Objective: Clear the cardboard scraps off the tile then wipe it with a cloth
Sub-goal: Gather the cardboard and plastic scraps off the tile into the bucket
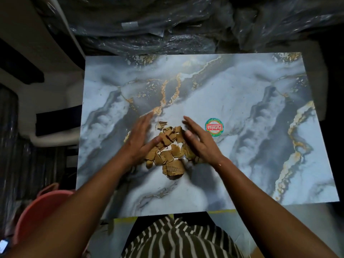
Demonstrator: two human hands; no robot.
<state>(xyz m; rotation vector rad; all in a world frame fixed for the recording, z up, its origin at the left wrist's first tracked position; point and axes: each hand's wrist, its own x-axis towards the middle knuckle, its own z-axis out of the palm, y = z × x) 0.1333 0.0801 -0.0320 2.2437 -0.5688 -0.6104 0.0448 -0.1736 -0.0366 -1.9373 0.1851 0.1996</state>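
Observation:
A large marble-patterned tile in grey, white and gold lies flat in front of me. A heap of brown cardboard scraps sits on its near middle. My left hand lies with straight fingers against the left side of the heap, its thumb touching the scraps. My right hand stands on its edge with straight fingers against the right side of the heap. Both hands flank the pile and neither grips anything. No cloth is in view.
A round red and green sticker is on the tile right of my right hand. A pink plastic tub stands at the lower left beside the tile. Dark plastic-wrapped bundles are stacked behind the far edge.

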